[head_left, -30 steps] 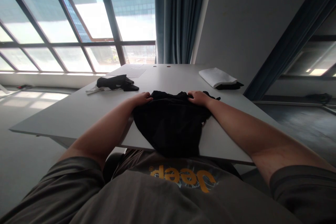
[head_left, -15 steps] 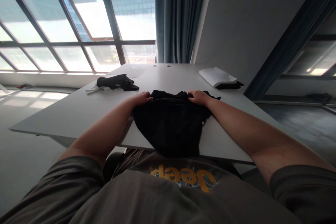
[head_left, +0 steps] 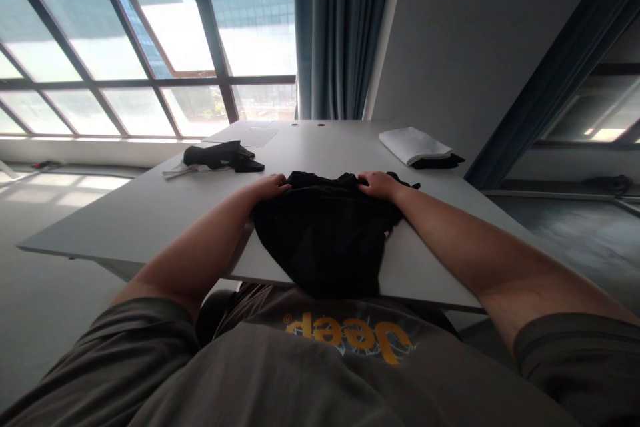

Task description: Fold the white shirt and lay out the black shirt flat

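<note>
Hands (head_left: 273,187) (head_left: 377,185) on cloth (head_left: 327,233) (narrow end bodyward)

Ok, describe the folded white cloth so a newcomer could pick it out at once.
On the pale table, look right, beyond the right hand. There lies a flat, folded white cloth over black fabric. The other white cloth, at left, lies rumpled under a black heap.

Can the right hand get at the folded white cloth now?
Probably yes: the folded white cloth lies just past the right hand, only low black fabric and tabletop between. But that hand is on the black garment.
</note>
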`<state>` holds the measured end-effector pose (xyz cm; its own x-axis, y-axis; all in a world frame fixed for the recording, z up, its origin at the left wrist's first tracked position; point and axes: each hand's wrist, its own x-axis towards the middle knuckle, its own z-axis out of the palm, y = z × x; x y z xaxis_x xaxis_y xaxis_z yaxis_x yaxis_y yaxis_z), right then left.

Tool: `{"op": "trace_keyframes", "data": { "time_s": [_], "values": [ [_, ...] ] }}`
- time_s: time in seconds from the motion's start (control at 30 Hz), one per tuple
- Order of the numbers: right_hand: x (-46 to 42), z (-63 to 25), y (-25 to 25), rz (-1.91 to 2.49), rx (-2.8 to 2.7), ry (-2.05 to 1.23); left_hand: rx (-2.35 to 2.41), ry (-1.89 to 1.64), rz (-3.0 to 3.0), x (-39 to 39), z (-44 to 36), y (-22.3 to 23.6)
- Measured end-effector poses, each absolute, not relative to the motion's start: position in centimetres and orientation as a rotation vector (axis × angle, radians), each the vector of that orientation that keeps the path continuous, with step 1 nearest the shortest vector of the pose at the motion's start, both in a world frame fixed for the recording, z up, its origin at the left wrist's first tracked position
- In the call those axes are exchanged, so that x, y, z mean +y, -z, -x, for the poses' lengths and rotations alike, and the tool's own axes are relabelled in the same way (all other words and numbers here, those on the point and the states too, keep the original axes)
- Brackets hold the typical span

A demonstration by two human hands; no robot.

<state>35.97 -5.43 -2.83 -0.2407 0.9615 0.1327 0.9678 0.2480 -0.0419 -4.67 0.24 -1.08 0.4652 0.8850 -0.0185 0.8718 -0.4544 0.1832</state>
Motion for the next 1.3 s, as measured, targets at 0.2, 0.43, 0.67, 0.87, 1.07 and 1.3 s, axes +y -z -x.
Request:
{"op": "trace_keyframes", "data": {
  "time_s": [0.2,0.43,0.67,0.87,1.07,1.3],
  "values": [
    [-5.81,-35.71,2.57,1.858,-2.366,0.050,1.550,-0.100,-2.540,0.20,4.61,1.02],
    [-5.67,-35.83,2.66,1.854,-2.371,0.048,1.562,-0.099,-2.531,0.11,4.49,0.96],
    [-5.90,-35.66,2.39,1.873,-2.348,0.061,1.563,-0.102,-2.532,0.20,4.58,0.98],
    [-5.99,-35.53,2.34,1.882,-2.353,0.061,1.564,-0.103,-2.540,0.30,4.55,1.07],
    [-5.74,-35.78,2.52,1.885,-2.360,0.070,1.557,-0.092,-2.537,0.18,4.52,0.84],
    [-5.45,-36.08,2.74,1.880,-2.365,0.076,1.547,-0.103,-2.544,0.74,4.68,1.20]
  ]
}}
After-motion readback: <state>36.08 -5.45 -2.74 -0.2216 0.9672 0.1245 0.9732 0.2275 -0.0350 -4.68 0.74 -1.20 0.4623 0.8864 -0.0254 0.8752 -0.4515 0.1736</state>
